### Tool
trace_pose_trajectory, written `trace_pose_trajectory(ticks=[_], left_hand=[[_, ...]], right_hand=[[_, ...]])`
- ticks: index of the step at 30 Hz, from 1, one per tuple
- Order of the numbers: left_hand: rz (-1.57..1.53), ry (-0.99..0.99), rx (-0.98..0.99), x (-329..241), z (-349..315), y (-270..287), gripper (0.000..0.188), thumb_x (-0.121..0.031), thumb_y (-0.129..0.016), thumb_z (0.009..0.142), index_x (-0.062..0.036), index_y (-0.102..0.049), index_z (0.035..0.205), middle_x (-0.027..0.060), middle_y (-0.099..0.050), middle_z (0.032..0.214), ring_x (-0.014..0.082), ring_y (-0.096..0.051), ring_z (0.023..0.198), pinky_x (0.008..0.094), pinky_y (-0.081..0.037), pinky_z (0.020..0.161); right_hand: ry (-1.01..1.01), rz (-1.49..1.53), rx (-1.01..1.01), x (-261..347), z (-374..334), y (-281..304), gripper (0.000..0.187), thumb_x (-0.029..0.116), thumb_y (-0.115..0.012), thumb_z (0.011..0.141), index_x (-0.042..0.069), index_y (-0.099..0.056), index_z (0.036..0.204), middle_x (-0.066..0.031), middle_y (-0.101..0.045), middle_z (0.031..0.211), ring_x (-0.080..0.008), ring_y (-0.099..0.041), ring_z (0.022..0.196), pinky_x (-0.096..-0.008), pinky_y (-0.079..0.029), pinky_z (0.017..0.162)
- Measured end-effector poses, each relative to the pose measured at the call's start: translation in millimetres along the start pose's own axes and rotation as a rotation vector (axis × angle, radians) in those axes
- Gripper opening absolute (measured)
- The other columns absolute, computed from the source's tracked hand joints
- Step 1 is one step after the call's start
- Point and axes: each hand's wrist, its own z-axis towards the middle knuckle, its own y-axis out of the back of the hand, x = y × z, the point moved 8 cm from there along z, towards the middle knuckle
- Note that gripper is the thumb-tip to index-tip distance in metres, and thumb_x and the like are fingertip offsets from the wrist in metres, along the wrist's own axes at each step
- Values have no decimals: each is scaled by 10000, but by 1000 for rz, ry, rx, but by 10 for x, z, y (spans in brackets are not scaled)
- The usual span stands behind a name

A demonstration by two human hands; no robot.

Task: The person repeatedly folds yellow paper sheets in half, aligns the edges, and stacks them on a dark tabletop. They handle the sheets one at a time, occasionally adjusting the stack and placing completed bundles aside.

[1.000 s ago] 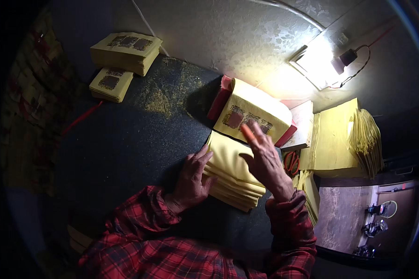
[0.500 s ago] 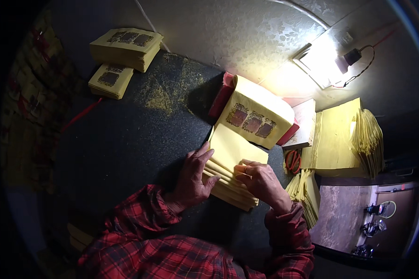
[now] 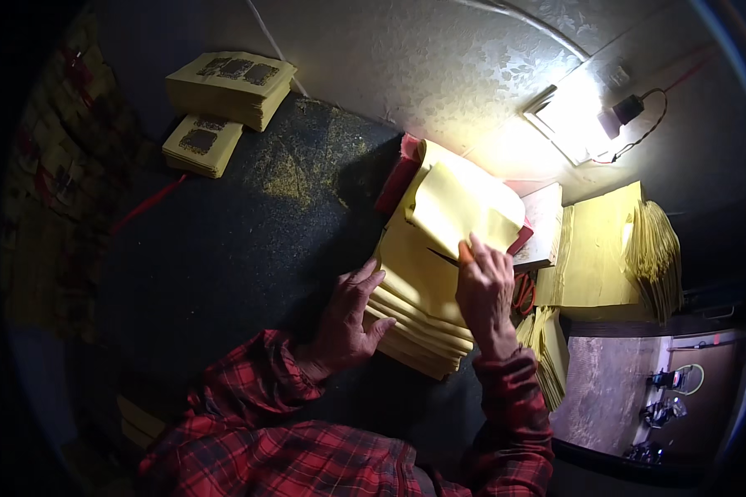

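Yellow paper sheet, in the head view, curls at twelve o'clock from the right hand (nearer, at its edge; whether pinching, I cannot tell), long axis roughly ten-to-four; the left hand, spread, touches the paper stack at nine o'clock.
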Motion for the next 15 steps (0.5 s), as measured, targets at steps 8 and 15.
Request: trace_pose_trajectory(ticks=[8, 15], left_hand=[[30, 5, 7, 12, 8, 10, 803, -199, -849, 885, 0, -439, 1546, 290, -467, 1590, 470, -497, 1415, 545, -396, 1205], [50, -5, 17, 14, -4, 6, 795, -214, -849, 887, 5, -447, 1537, 283, -467, 1590, 459, -510, 1394, 528, -406, 1199]], right_hand=[[-66, 339, 333, 113, 305, 18, 877, 141, -829, 883, 121, -387, 1641, -321, -402, 1605, -478, -534, 1323, -530, -467, 1109], [-117, -75, -4, -576, 660, -382, 423, 140, -685, 967, 8, -646, 1367, -292, -613, 1467, -450, -633, 1214, -522, -487, 1075]])
